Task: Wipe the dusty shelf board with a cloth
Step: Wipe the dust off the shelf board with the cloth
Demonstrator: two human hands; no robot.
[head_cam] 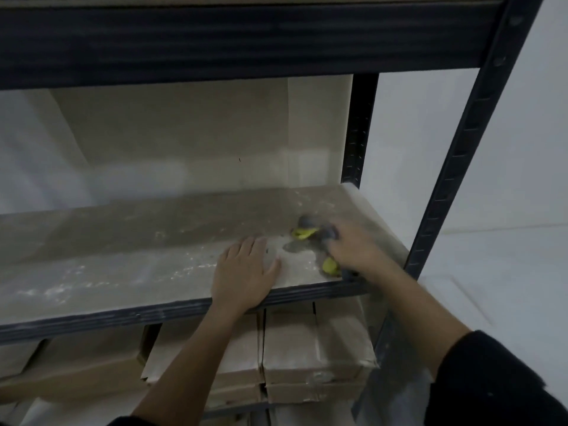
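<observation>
- Shelf board [123, 256]: pale, dusty panel on a dark metal rack; white dust streaks lie across the front and middle, with a darker smudged patch near the right end, where wiping appears to be under way.
- Cloth [316, 238]: grey with yellow-green patches, bunched on the board's right end near the front corner, partly under the right hand; blurred, so its folds cannot be made out.
- Right hand [353, 247]: lies over the cloth, pressing it onto the board. The blur hides the fingers, so whether the grip curls round the cloth or presses flat on it cannot be told.
- Left hand [246, 272]: flat on the board just left of the cloth, fingers straight and close together, thumb out, holding nothing; probably placed there as a brace.
- Rack upright [461, 149]: dark slotted post at the front right corner, just beside the cloth; it limits the stroke on that side.
- Cardboard boxes [307, 358]: stacked on the shelf below, dusted pale.
- Judgement: most of the board's left part remains to be wiped.
</observation>
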